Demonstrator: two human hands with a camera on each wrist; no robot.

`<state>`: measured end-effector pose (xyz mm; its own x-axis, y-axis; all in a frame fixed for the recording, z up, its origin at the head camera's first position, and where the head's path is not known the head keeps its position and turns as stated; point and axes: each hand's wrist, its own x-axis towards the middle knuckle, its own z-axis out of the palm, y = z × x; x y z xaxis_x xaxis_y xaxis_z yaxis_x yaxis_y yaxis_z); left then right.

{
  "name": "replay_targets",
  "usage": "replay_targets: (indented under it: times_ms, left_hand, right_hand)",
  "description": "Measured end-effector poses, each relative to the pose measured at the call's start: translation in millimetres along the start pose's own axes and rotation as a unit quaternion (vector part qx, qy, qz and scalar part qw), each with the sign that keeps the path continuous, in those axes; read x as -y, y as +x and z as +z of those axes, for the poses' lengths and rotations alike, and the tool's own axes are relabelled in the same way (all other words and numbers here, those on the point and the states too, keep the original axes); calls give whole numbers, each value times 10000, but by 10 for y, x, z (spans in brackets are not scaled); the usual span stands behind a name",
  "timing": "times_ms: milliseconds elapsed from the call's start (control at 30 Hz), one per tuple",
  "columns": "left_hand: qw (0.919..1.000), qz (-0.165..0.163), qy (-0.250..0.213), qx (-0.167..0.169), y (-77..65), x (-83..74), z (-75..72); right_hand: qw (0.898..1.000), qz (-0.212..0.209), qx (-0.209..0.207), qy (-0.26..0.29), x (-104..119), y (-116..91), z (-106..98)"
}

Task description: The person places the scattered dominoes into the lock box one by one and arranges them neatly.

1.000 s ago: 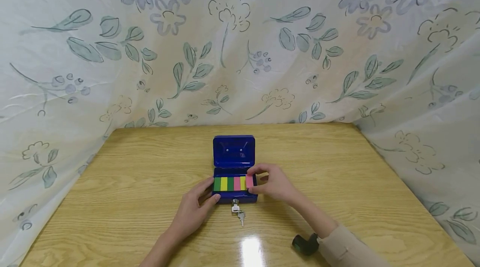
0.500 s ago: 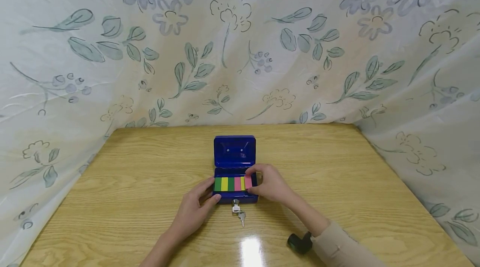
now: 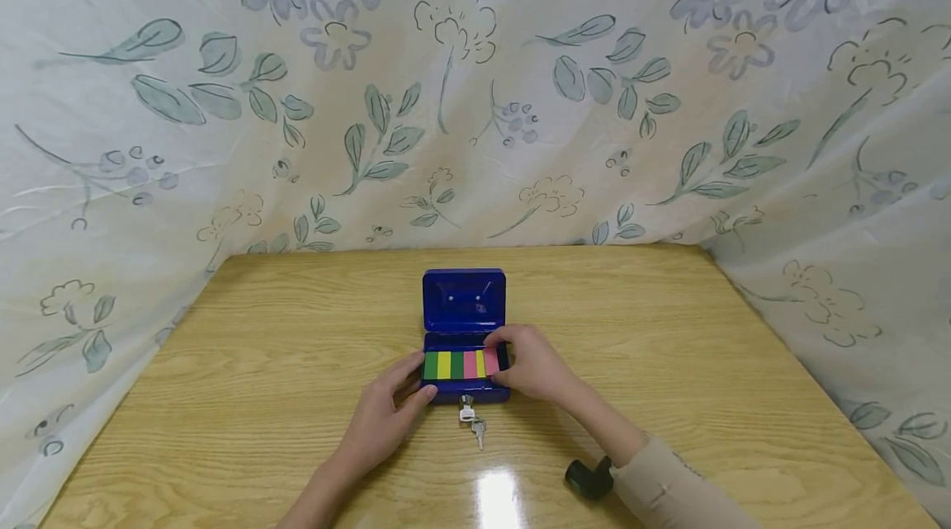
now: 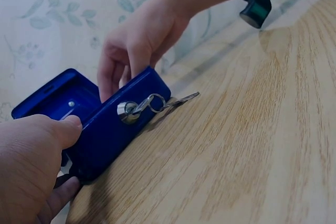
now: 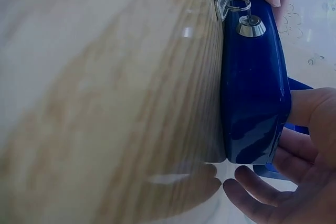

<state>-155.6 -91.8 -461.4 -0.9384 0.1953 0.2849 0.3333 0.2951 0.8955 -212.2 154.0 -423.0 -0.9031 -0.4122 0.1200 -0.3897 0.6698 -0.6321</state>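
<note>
A small blue cash box [image 3: 442,391] sits on the table with its lid [image 3: 464,298] raised. Across it lies a row of green, yellow and pink blocks [image 3: 456,365]. My left hand [image 3: 382,412] holds the box's left end, its thumb at the front left corner, as the left wrist view also shows. At the row's right end, my right hand [image 3: 537,364] pinches a pink block [image 3: 491,361] between thumb and fingers. That block overlaps the yellow one beside it. In the right wrist view the box wall [image 5: 252,93] hides the blocks.
A key [image 3: 466,408] is in the front lock, with a second key [image 3: 479,432] hanging from its ring onto the wooden table [image 3: 297,323]. A dark device [image 3: 589,479] is strapped at my right wrist. Floral cloth [image 3: 475,141] stands behind and along the sides.
My right hand and forearm have shifted slightly left, bringing the pink block closer over the yellow one, which now shows less. The left hand and the cash box have stayed put.
</note>
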Motion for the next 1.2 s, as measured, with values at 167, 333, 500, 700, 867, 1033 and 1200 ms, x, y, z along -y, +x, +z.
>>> replay_targets:
  times_ms: [167,333,500,700,867,1033,1200]
  left_hand:
    - [9999,118,-13,81,-2,10,-17]
    - [9998,151,-90,58,0,8,-19]
    - [9998,181,-88,63,8,14,-23]
    - [9996,247,-24,91,14,29,-32]
    - [9998,158,17,128,20,27,-37]
    - [9998,84,54,143,18,16,-45]
    - [9999,24,69,147,19,18,-49]
  right_hand:
    - [10000,-75,22,-24,11,8,4]
    - [9999,-154,-1,-24,19,10,0]
    - [9999,-129,0,-62,18,15,2]
    - [9999,-129,-15,-106,24,14,0]
    - [9998,-133,-18,-137,30,17,8]
    - [9997,-121,-35,-211,42,23,8]
    - [9996,-75,-26,-278,63,27,6]
